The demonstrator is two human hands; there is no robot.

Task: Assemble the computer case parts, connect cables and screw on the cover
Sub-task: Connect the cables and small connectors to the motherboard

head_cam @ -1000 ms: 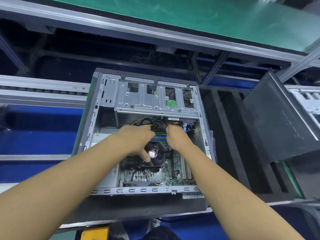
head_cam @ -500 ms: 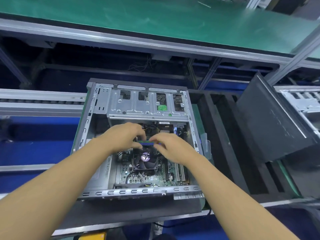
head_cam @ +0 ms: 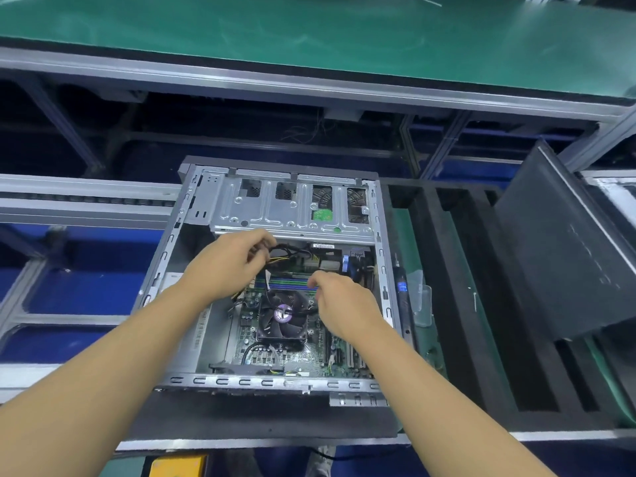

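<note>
**Head view.** The open case [head_cam: 261, 382] lies flat at centre frame, with its drive cage [head_cam: 292, 215] toward the top. The left hand [head_cam: 227, 266] pinches a black-and-yellow cable [head_cam: 292, 251] just below the cage. The cable's long axis runs across the frame, rightward from those fingers. The right hand [head_cam: 340, 301], fingers curled, hovers lower right of the cable, over the memory slots [head_cam: 289, 282]; whether it grips anything cannot be told. The left hand is nearer, so routing the cable likely falls to it. The cover [head_cam: 568, 253] leans well apart, at right of frame.
</note>
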